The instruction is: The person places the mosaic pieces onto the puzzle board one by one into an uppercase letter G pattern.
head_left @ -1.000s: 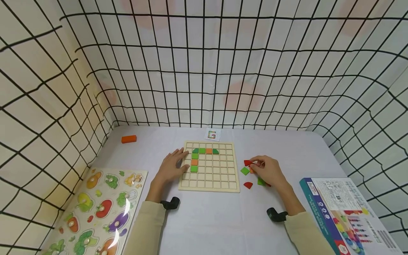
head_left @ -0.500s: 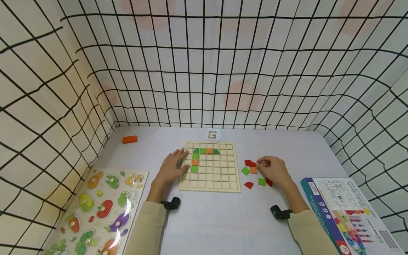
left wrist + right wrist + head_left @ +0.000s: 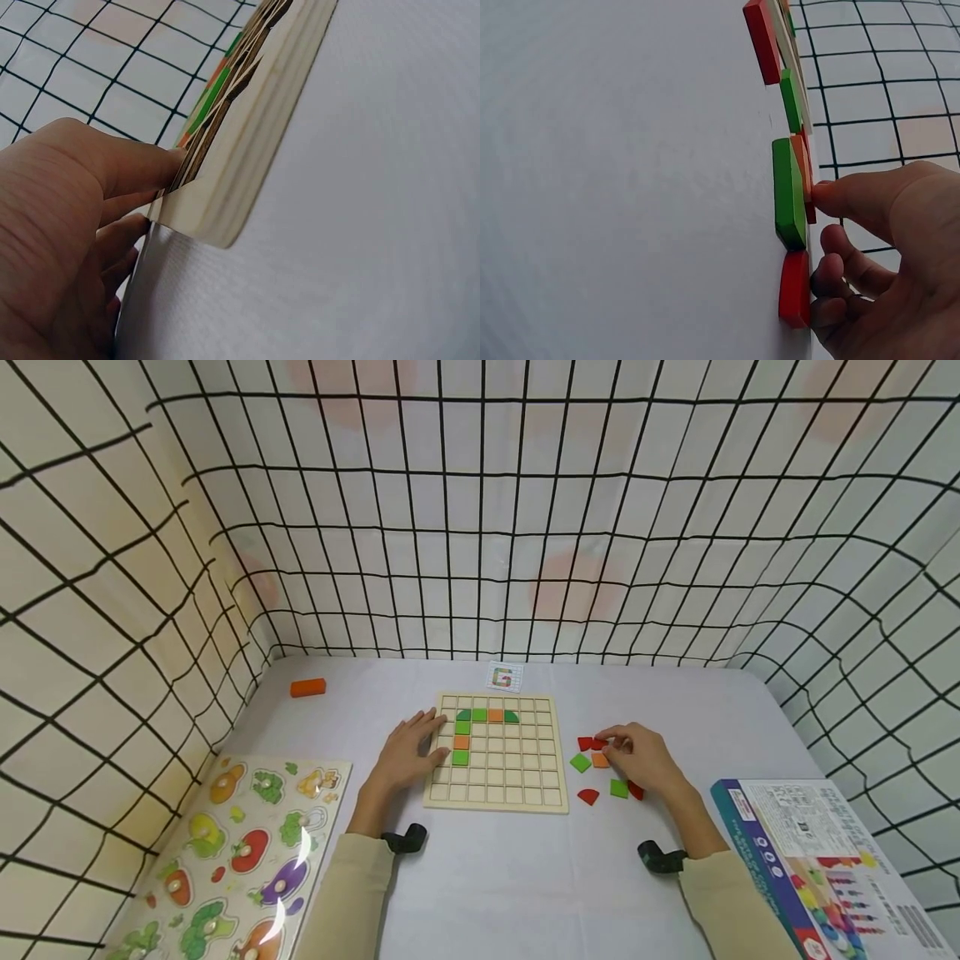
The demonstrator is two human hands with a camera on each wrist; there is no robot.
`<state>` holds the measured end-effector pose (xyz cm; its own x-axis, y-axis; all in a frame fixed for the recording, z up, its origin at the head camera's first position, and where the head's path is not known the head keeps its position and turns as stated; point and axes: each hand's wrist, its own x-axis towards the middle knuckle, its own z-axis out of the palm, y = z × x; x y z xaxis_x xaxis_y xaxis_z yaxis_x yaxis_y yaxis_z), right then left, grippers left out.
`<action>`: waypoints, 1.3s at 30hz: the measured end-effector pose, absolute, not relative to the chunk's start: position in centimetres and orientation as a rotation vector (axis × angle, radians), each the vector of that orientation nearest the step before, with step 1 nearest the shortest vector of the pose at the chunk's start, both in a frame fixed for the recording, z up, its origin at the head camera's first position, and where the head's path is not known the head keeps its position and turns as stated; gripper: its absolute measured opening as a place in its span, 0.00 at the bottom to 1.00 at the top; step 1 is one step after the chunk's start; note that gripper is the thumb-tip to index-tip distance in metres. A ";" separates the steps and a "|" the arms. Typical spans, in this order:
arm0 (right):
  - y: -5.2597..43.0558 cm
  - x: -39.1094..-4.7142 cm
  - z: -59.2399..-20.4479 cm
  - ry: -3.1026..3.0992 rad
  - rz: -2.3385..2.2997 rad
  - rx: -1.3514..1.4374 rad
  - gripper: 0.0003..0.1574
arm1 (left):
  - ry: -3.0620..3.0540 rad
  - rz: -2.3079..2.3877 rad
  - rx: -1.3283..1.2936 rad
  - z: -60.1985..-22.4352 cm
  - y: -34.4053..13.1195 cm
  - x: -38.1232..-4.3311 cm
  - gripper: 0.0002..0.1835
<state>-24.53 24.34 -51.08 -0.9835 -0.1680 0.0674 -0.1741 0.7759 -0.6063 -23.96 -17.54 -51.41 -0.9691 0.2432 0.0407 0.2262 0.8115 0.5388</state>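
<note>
Moved since half a second ago: right fingers (image 3: 615, 732) come a little to the left, onto the red piece (image 3: 597, 744); left fingers (image 3: 429, 724) stay at the left edge of the board (image 3: 517, 777).
Right fingers: bent around the red piece, which lies on the counter (image 3: 495, 877) just behind the orange piece (image 3: 600, 760); if they grip it, I cannot tell.
Left fingers: spread, touching the board, not curled around it.
Step in hand: I think I am choosing the next piece for the G on the card (image 3: 506, 677); the placed pieces (image 3: 479, 715) make only its top and part of its left side.
Next move: probably it calls for a clean pinch, without pushing the orange piece.
Head view: only this one shows the card and the whole pattern.
Right wrist view: it shows how thick the green piece (image 3: 786, 195) is, yet the contact is hidden.
Left wrist view: it shows my thumb (image 3: 146, 166) lying on the board's rim.
</note>
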 end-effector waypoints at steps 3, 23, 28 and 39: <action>24.7 -24.6 -51.0 -2.947 1.016 0.245 0.13 | 2.967 0.894 0.382 -51.4 -17.4 -23.9 0.35; 26.2 -24.7 -50.8 -3.009 0.955 0.190 0.20 | 2.970 0.869 0.377 -51.2 -17.4 -23.9 0.35; 25.8 -24.6 -50.8 -2.991 0.994 0.144 0.21 | 2.955 0.886 0.363 -51.1 -17.3 -23.9 0.35; 22.9 -24.2 -50.4 -2.924 1.066 0.207 0.20 | 2.980 0.886 0.317 -51.2 -16.9 -23.8 0.34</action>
<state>-24.24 22.93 -50.41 -0.9909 -0.1169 0.0664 -0.1322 0.7575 -0.6393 -23.77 -16.95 -51.21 -0.9793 0.1983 0.0416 0.1888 0.8187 0.5422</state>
